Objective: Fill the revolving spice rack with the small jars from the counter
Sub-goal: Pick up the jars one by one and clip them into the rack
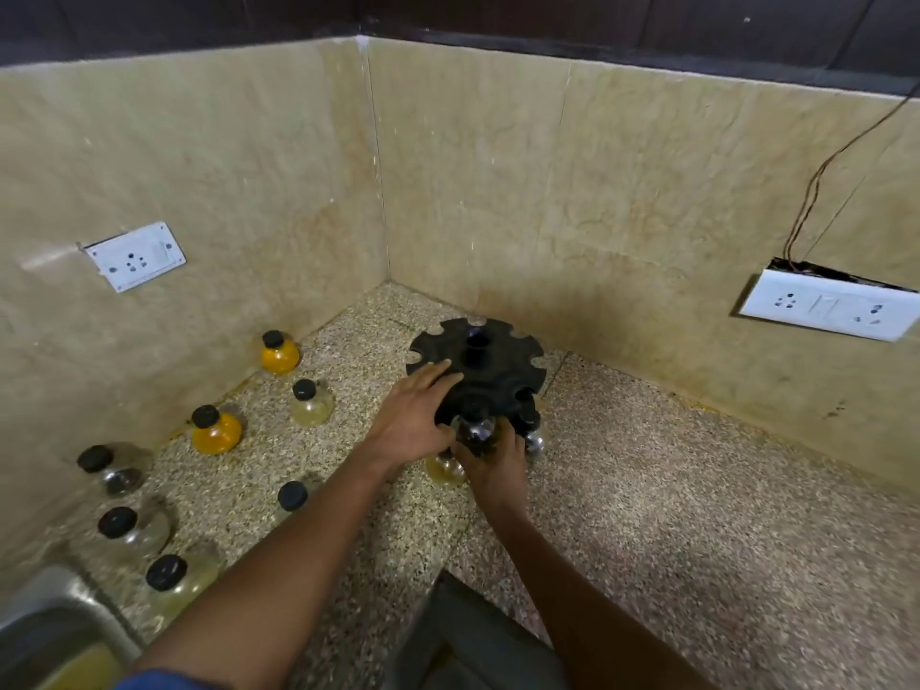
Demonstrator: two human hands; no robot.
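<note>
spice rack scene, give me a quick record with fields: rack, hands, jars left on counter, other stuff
rack: black revolving spice rack in the counter corner, upper slots empty
left hand: left hand rests flat on the rack
right hand: right hand grips a dark-filled jar at the lower tier
jars on counter: seven black-capped, including two orange jars
other: wall sockets, steel sink

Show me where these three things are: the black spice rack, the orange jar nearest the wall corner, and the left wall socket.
spice rack [503, 363]: head view, on its top disc.
orange jar [280, 357]: head view, on its orange body.
wall socket [134, 256]: head view, on its white faceplate.
</note>
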